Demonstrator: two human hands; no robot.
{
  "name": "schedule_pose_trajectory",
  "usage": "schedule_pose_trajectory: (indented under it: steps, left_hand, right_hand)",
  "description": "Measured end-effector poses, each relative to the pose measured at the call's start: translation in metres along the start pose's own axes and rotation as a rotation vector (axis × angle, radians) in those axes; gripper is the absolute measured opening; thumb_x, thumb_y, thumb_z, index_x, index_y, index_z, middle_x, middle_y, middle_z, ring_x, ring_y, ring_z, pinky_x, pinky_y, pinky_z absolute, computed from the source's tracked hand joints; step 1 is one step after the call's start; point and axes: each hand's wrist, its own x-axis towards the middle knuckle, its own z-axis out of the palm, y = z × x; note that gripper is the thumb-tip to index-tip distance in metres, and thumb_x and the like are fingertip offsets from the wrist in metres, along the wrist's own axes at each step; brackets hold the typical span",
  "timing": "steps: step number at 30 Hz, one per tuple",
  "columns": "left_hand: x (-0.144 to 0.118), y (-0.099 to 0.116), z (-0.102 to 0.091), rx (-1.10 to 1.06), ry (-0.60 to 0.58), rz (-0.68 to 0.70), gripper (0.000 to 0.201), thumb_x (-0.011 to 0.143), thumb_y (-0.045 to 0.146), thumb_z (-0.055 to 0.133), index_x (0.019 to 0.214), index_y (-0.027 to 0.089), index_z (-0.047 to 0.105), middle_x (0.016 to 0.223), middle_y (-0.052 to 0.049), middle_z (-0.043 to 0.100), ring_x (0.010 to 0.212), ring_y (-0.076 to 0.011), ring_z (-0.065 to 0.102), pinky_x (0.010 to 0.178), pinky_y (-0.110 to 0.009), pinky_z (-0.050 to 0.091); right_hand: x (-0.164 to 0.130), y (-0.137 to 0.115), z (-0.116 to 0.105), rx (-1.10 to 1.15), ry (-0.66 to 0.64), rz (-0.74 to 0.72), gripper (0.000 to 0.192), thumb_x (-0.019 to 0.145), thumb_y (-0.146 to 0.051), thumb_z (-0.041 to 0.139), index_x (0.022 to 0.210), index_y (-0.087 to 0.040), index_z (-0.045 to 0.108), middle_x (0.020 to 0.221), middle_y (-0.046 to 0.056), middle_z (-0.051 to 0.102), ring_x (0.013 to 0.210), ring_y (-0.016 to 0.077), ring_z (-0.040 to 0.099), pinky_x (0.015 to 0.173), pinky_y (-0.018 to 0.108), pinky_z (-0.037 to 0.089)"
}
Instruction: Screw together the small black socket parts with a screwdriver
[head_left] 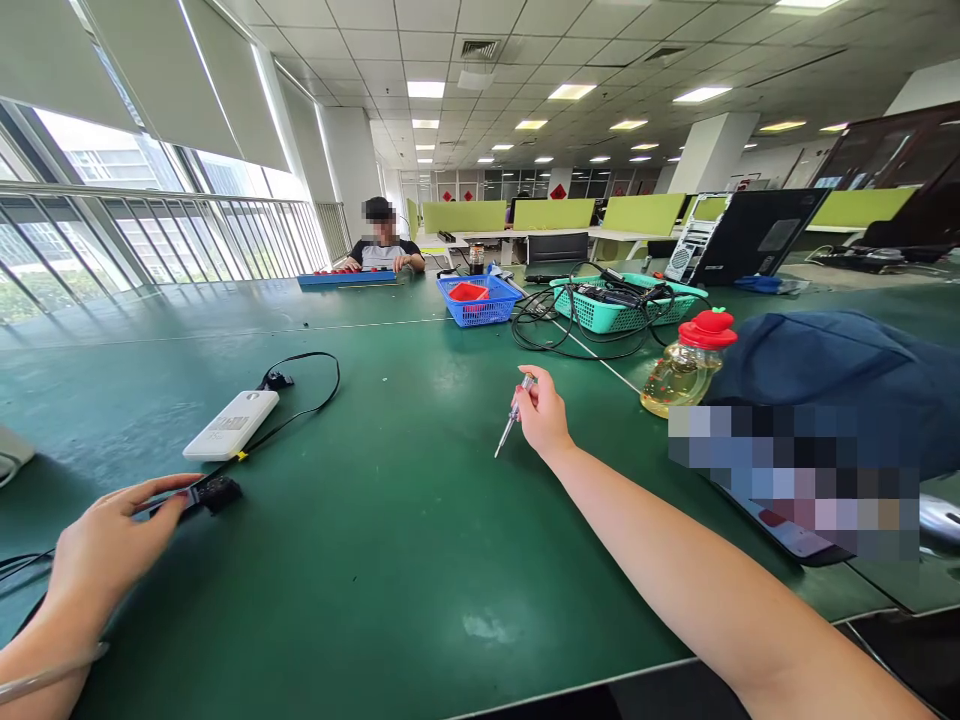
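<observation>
No legible txt or labels.

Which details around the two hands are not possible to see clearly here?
- Small black device, head view: left hand fingers cover one end.
- Screwdriver: handle hidden in right hand.
- Power bank label: too small.
- Tablet: partly blurred.
</observation>
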Motion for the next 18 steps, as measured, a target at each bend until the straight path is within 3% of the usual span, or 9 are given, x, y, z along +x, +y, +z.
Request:
schedule_pose_trajectory:
  steps: [3,5,9,15,18]
  left_hand:
    - [0.015,-0.020,0.005,0.096,-0.048,-0.089,0.052,0.079,0.045,0.043,0.121,0.031,0.071,0.045,0.004,0.058,0.061,-0.0254,0.064,0.053,-0.027,0.043]
    - [0.025,-0.031,0.009,0.165,-0.058,-0.049,0.056,0.077,0.051,0.047,0.123,0.029,0.070,0.052,0.002,0.064,0.067,-0.0260,0.066,0.057,-0.027,0.045]
    - [0.036,-0.040,0.018,0.236,-0.083,0.044,0.062,0.074,0.061,0.049,0.121,0.026,0.071,0.089,-0.005,0.078,0.080,-0.0268,0.068,0.064,-0.029,0.050]
    - [0.038,-0.044,0.025,0.245,-0.107,0.051,0.057,0.078,0.058,0.048,0.122,0.029,0.071,0.067,-0.003,0.073,0.071,-0.0284,0.068,0.061,-0.029,0.049]
    - [0.035,-0.043,0.025,0.230,-0.088,0.084,0.055,0.082,0.055,0.045,0.123,0.027,0.069,0.080,-0.006,0.077,0.075,-0.0299,0.069,0.065,-0.033,0.051]
  right_hand:
    - [0.000,0.000,0.000,0.002,0.000,-0.012,0.035,0.089,-0.034,0.050,0.122,-0.022,0.052,0.069,-0.003,0.061,0.058,0.0160,0.059,0.060,0.032,0.049]
    - [0.000,-0.001,0.000,0.005,0.000,-0.016,0.035,0.089,-0.034,0.050,0.122,-0.022,0.052,0.069,-0.003,0.061,0.057,0.0157,0.058,0.059,0.032,0.048]
    - [0.000,-0.001,-0.001,0.000,-0.008,-0.007,0.035,0.089,-0.035,0.050,0.122,-0.023,0.052,0.069,-0.003,0.060,0.058,0.0161,0.058,0.060,0.032,0.048]
    - [0.000,0.000,0.000,-0.002,-0.009,-0.006,0.036,0.089,-0.035,0.049,0.123,-0.023,0.052,0.070,-0.003,0.060,0.059,0.0164,0.058,0.061,0.033,0.049]
    - [0.000,0.000,-0.001,-0.001,-0.008,-0.003,0.036,0.089,-0.035,0.049,0.123,-0.023,0.051,0.070,-0.003,0.060,0.059,0.0163,0.058,0.062,0.033,0.049]
